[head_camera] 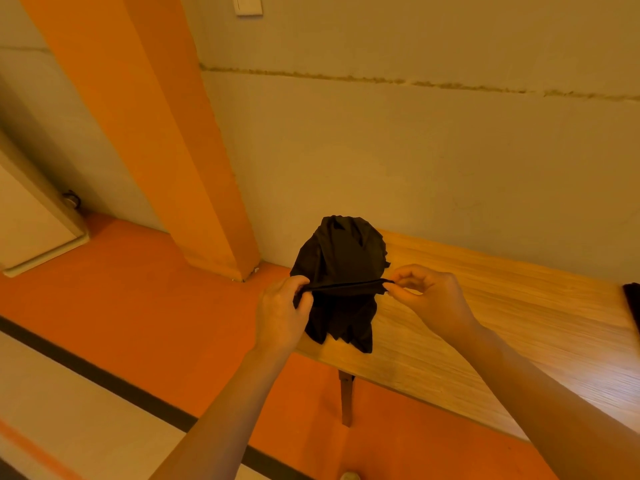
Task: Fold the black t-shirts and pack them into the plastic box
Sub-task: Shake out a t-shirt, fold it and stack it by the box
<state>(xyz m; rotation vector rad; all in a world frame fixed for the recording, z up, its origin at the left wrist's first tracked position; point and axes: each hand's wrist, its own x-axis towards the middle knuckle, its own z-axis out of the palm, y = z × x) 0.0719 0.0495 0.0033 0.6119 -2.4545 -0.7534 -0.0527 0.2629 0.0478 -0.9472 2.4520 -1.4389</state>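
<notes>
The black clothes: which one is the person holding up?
The crumpled black t-shirt stretched between the left hand and right hand. The other black cloth just lies at the table's right edge.

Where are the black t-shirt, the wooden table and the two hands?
black t-shirt [341, 251]: head view, bunched upper cloth.
wooden table [519, 323]: head view, bare top.
left hand [282, 313]: head view, its back.
right hand [427, 292]: head view, its back.

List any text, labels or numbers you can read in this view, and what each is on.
None can be read. The black t-shirt, held between the left hand and right hand, shows no print or tag. The white wall plate and wooden table are unmarked.
</notes>
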